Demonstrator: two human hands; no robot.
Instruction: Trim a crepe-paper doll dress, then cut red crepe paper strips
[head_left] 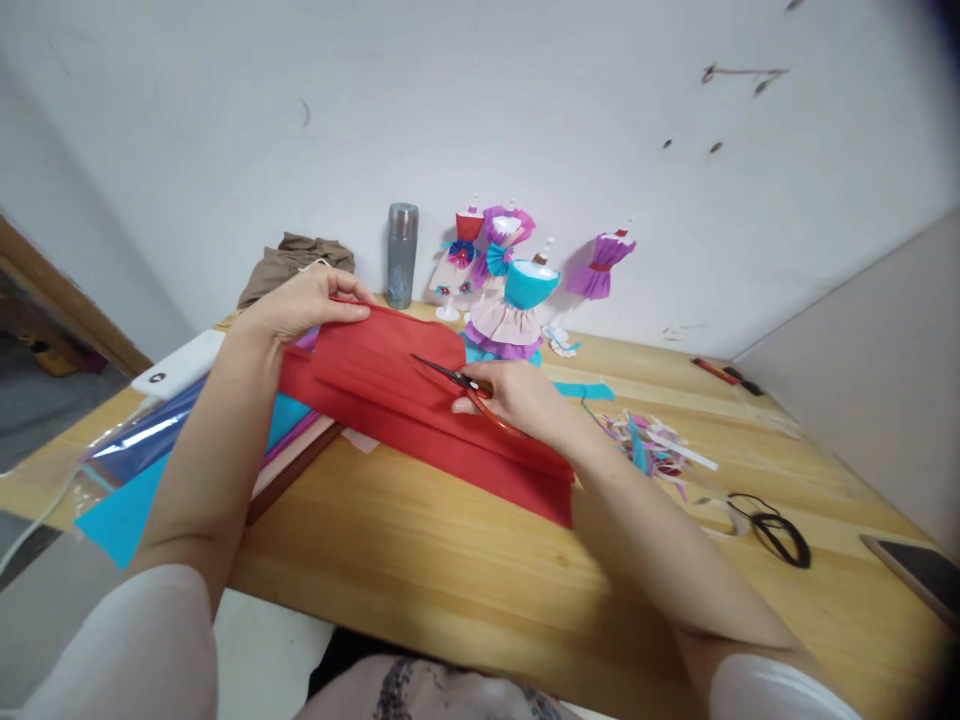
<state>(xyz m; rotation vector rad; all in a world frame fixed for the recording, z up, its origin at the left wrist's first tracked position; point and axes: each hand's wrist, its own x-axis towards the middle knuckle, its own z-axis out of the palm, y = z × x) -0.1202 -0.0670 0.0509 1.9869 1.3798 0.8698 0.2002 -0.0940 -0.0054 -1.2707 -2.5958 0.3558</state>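
Note:
A long piece of red crepe paper [390,365] lies folded in layers across the middle of the wooden table. Its far left edge is pinched between the thumb and fingers of my left hand [322,300]. My right hand [510,395] is closed on a pair of scissors [450,373] with dark blades and orange-red handles. The blades point left over the upper layer of the red paper and look nearly closed. Under the red paper's left end lie blue, purple, pink and brown sheets.
Several small dress forms [525,290] in paper dresses stand by the wall, beside a grey bottle [403,255] and brown cloth [300,262]. Paper scraps [652,445], a black cord [780,535] and a phone [919,575] lie on the right. A white device [176,365] is left.

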